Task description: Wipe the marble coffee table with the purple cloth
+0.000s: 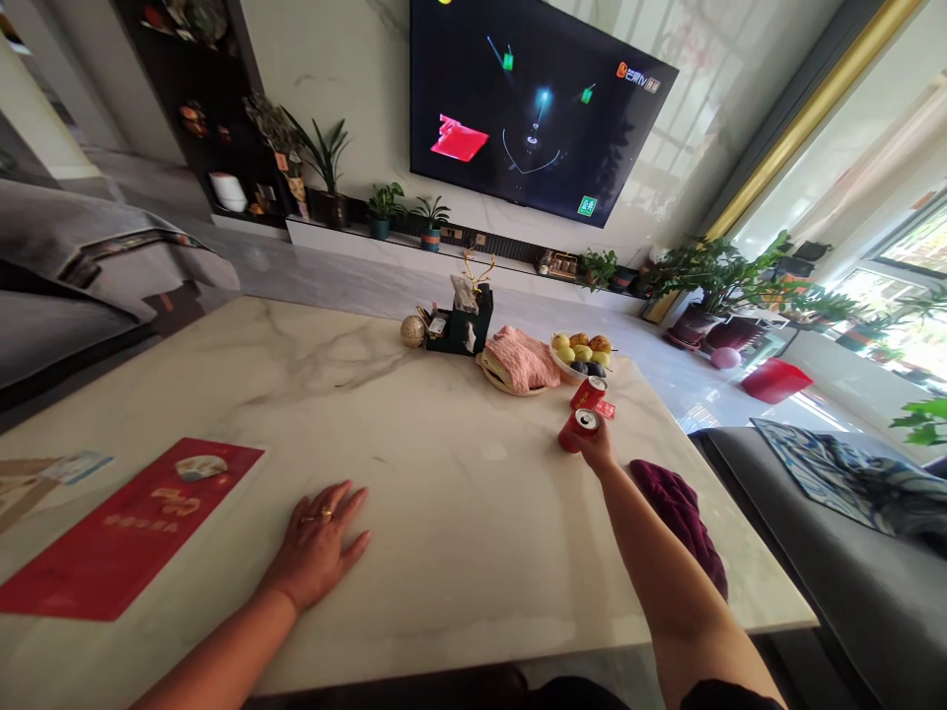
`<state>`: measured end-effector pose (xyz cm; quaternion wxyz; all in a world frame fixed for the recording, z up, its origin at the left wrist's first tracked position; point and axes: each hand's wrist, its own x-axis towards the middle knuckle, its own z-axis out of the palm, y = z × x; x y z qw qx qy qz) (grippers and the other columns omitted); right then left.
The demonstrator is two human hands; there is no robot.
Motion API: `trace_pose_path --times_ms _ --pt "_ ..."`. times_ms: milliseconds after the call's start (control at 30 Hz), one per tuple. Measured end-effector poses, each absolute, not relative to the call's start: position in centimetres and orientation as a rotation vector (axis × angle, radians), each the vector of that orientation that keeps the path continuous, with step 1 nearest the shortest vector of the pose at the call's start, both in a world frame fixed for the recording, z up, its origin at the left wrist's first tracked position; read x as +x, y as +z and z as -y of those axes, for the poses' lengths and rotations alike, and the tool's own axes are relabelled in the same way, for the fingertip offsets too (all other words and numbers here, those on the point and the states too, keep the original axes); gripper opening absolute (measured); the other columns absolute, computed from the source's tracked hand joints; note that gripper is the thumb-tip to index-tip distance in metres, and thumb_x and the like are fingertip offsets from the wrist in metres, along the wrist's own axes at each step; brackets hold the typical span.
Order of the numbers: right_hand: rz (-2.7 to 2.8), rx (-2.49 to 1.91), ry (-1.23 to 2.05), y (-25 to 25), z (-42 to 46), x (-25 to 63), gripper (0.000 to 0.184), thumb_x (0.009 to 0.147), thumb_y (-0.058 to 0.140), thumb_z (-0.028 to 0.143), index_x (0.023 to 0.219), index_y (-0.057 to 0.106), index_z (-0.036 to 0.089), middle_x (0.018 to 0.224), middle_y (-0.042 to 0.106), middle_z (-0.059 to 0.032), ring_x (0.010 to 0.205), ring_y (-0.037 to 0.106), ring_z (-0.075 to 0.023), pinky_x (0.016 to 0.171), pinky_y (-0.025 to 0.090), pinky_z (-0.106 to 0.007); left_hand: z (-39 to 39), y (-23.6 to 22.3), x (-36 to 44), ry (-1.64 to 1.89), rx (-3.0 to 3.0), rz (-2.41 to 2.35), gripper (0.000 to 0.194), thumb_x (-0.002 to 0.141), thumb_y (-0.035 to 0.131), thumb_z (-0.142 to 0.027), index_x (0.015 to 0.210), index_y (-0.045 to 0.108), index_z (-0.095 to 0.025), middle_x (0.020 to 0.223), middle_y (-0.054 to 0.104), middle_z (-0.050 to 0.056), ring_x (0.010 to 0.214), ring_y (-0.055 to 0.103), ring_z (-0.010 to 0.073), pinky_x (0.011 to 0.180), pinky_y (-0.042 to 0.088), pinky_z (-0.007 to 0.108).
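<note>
Red can [579,428] sits toward the far right part of the marble table [444,513], gripped by the right hand [596,449], whose fingers are wrapped around its side. A second red can [589,391] stands just behind it, near a fruit bowl [581,355] and a pink cloth [522,359] on a tray. The left hand [320,540] lies flat on the tabletop, palm down, fingers spread apart and holding nothing, beside a red booklet [125,528]. A dark purple cloth [677,513] lies at the table's right edge, under the right forearm.
</note>
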<state>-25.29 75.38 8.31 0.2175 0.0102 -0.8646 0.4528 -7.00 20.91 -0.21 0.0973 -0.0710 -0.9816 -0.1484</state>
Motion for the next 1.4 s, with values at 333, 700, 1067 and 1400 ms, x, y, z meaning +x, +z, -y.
trace_pose_path --times_ms 333,700,1067,1400 --pt "2.715 -0.069 0.742 11.9 -74.9 -23.1 0.069 0.068 0.074 0.044 0.132 0.055 0.026 0.131 0.065 -0.0111 0.118 0.061 -0.0332 0.103 0.051 -0.05 -21.1 0.2 -6.9 -0.437 -0.201 2.926 0.063 0.094 0.044 -0.046 0.148 0.058 -0.017 0.158 0.051 0.019 0.146 0.047 0.036 0.126 0.024 0.063" --pt "2.81 0.072 0.307 11.9 -74.7 -23.1 0.069 0.079 0.069 0.035 0.144 0.05 0.023 0.14 0.062 -0.015 0.129 0.057 -0.0358 0.108 0.048 -0.05 -21.1 -0.1 -6.9 -0.409 -0.198 2.923 0.064 0.095 0.043 -0.047 0.15 0.057 -0.017 0.159 0.051 0.018 0.147 0.046 0.0347 0.128 0.021 0.061" --pt "2.682 0.185 0.054 11.4 -75.2 -23.6 0.064 0.083 0.068 0.033 0.143 0.053 0.018 0.138 0.066 -0.0168 0.123 0.06 -0.0345 0.102 0.047 -0.046 -20.9 -0.4 -6.9 -0.385 -0.231 2.897 0.063 0.096 0.043 -0.048 0.149 0.057 -0.017 0.157 0.052 0.02 0.145 0.049 0.036 0.126 0.026 0.063" --pt "2.643 0.288 -0.116 12.3 -75.4 -23.3 0.064 0.082 0.067 0.027 0.143 0.055 0.013 0.135 0.067 -0.0177 0.119 0.059 -0.0326 0.105 0.04 -0.043 -21.0 -0.1 -6.8 -0.37 -0.227 2.908 0.064 0.095 0.043 -0.048 0.149 0.057 -0.017 0.158 0.052 0.019 0.146 0.048 0.0358 0.126 0.026 0.063"
